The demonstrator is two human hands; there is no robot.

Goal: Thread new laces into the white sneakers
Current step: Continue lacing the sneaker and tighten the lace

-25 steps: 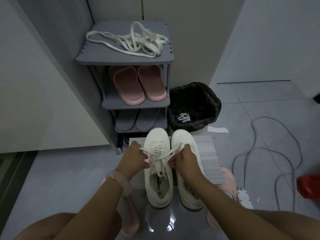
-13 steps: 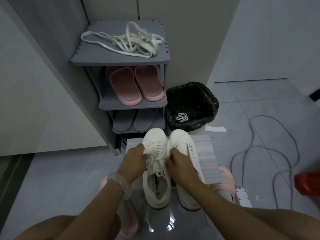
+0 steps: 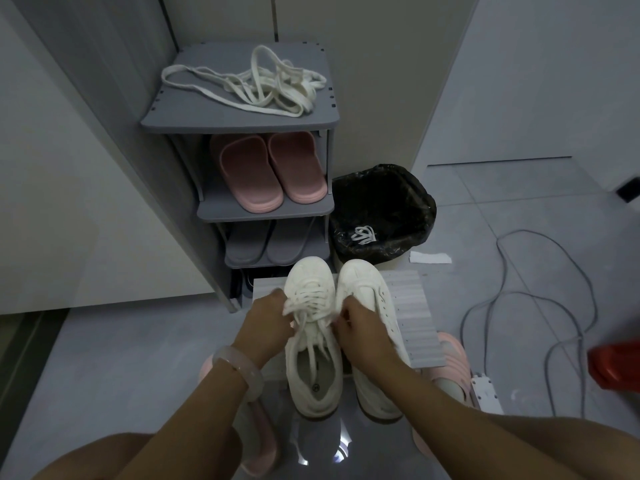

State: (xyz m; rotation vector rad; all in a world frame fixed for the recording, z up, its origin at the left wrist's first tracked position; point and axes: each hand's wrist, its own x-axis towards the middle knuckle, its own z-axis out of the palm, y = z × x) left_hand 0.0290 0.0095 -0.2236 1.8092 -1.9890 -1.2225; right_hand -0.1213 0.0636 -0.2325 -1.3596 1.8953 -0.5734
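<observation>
Left hand and right hand each pinch the left sneaker's lace; insole logo unreadable.

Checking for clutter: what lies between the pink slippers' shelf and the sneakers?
In the head view, a lower shelf with grey slippers lies between the pink slippers and the sneakers.

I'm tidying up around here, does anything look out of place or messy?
Yes. A tangle of loose laces sprawls over the top of the shoe rack, a scrap of paper lies on the floor beside the bin, and grey cables snake across the tiles.
</observation>
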